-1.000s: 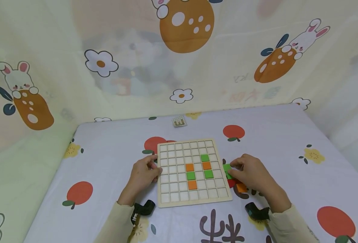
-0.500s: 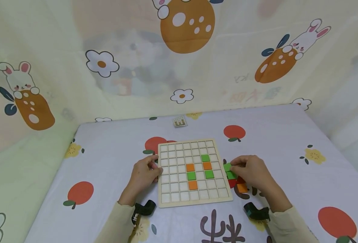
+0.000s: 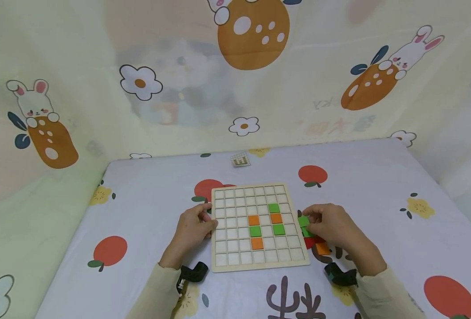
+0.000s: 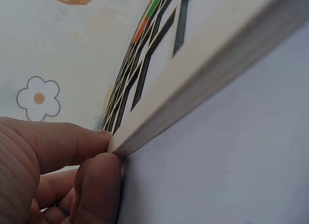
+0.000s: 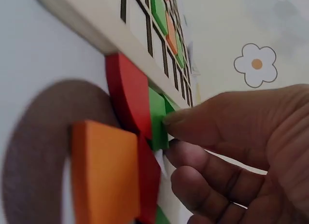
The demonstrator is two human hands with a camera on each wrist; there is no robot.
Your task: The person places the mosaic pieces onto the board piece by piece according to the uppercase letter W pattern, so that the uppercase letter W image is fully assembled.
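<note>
A square wooden grid board (image 3: 259, 265) lies on the table; several orange (image 3: 257, 243) and green (image 3: 278, 229) square tiles sit in its cells. My left hand (image 3: 191, 228) pinches the board's left edge between thumb and finger, seen close in the left wrist view. Beside the board's right edge, my right hand (image 3: 333, 226) has its thumb and curled fingers at a loose green tile (image 5: 157, 118). Red tiles (image 5: 128, 98) and an orange tile (image 5: 108, 171) lie close by, the red one in front against the board. My right fingers hide part of this pile in the head view.
A small card with a grid pattern (image 3: 241, 160) lies behind the board near the table's back edge. A printed cloth (image 3: 371, 177) covers the table, and a patterned curtain (image 3: 195, 133) hangs behind it. Black wrist camera mounts (image 3: 195, 272) sit below both hands.
The head view has shifted slightly, so everything appears a little further right. My right fingers have stayed at the green tiles with small movements; my left hand keeps its hold on the board.
</note>
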